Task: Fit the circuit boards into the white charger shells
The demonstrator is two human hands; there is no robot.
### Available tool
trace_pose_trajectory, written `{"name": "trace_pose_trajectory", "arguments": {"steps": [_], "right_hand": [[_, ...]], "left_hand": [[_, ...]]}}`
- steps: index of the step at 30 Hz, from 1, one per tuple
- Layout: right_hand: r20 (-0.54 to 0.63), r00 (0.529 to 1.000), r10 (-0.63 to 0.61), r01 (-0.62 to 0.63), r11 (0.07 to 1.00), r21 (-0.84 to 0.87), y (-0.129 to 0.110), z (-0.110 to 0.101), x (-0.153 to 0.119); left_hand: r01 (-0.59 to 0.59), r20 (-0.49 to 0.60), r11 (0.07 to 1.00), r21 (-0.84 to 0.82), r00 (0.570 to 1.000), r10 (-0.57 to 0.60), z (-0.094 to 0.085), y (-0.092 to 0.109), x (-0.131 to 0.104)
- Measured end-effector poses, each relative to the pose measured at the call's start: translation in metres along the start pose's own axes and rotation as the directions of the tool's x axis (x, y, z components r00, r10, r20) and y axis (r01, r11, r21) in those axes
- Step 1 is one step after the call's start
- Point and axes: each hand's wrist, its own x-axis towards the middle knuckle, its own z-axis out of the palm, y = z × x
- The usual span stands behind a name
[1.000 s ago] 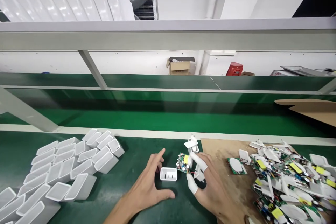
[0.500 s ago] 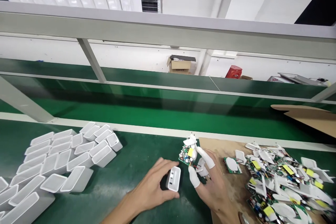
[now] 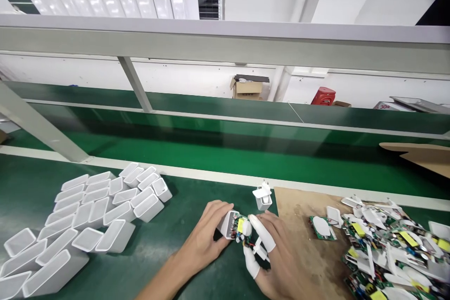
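Note:
My left hand (image 3: 207, 236) is closed round a small white plastic housing (image 3: 226, 225), its open end tilted toward the right. In my right hand (image 3: 272, 253), with white finger cots on thumb and forefinger, is a green circuit board (image 3: 239, 228) carrying a yellow-wrapped part. The board's edge meets the mouth of the housing; how far it reaches inside I cannot tell. White pieces and thin wires hang under my right fingers, partly hidden. Just beyond my hands stands another white housing (image 3: 263, 202) with white parts and prongs sticking out of its top.
Many empty white housings (image 3: 114, 236) stand grouped at the left. A heap of circuit boards (image 3: 393, 243) with white parts lies on brown cardboard (image 3: 298, 225) at the right, one board (image 3: 321, 228) apart from it. A pale rail (image 3: 211, 179) edges the bench before a green belt (image 3: 211, 157).
My right hand has brought the circuit board left and down to the housing's mouth. My left hand has turned the housing toward it. The view has shifted slightly left.

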Motion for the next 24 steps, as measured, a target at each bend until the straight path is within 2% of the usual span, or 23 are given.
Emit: {"name": "trace_pose_trajectory", "arguments": {"steps": [5, 12, 24], "right_hand": [[0.008, 0.999, -0.040, 0.040, 0.997, -0.064, -0.0011, 0.0042, -0.0011], [0.015, 0.997, -0.070, 0.071, 0.989, -0.133, -0.0039, 0.0048, 0.0002], [0.104, 0.995, -0.009, 0.017, 0.997, -0.077, 0.0011, 0.0065, -0.0078]], "left_hand": [[-0.010, 0.041, 1.000, 0.018, 0.999, 0.010, -0.0005, 0.0006, 0.0017], [-0.049, 0.031, 0.998, 0.030, 0.998, 0.048, 0.0032, -0.0044, 0.0006], [-0.009, 0.077, 1.000, -0.010, 0.997, 0.010, 0.0037, 0.0009, 0.0023]]}}
